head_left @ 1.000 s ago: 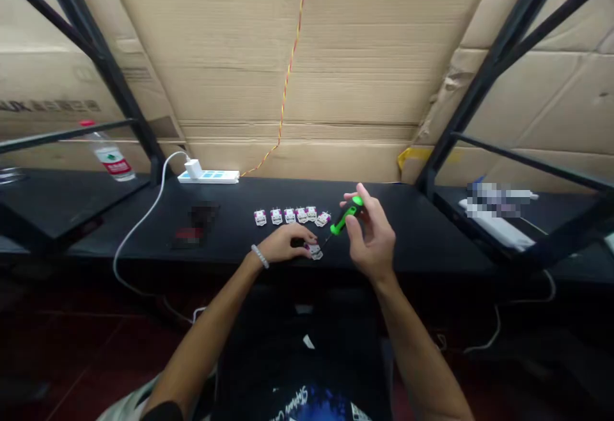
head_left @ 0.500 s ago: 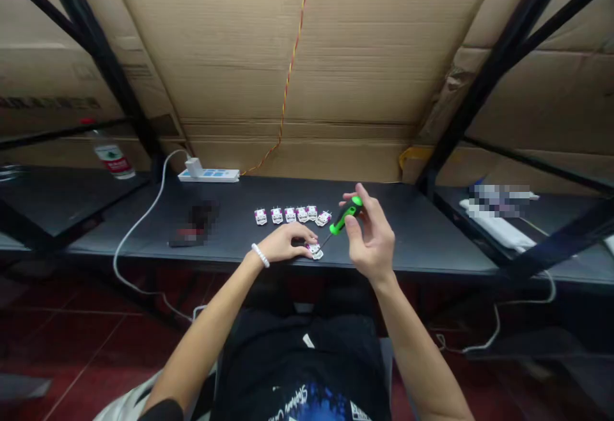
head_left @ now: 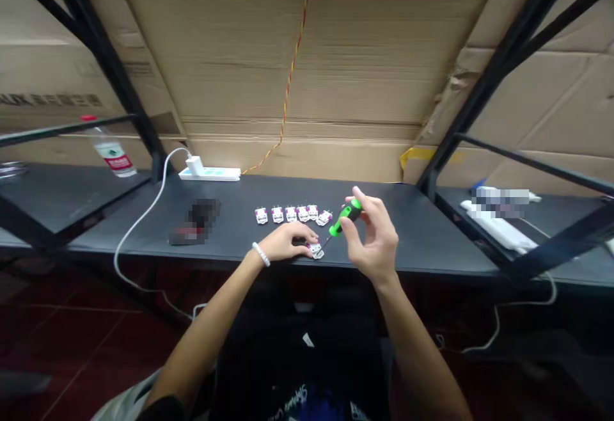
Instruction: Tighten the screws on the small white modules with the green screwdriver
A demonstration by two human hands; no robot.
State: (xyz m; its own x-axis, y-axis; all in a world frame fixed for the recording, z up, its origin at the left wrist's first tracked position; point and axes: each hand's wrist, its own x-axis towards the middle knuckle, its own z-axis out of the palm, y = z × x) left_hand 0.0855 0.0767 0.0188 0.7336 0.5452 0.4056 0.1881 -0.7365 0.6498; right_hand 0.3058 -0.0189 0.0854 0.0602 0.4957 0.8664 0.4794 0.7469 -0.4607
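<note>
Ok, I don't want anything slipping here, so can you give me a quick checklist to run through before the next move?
1. Left hand on the near part: ok, thumb and finger are at its left side.
2. Right hand on the screwdriver: ok, it holds the handle.
3. Screwdriver tip seated: cannot tell; it points down at the near part, but contact is too small to see.
4. Room at the table edge: not ok, I'd say; the near part lies close to the front edge.
5. Cable clear of both hands: ok, it runs well to the left.
</note>
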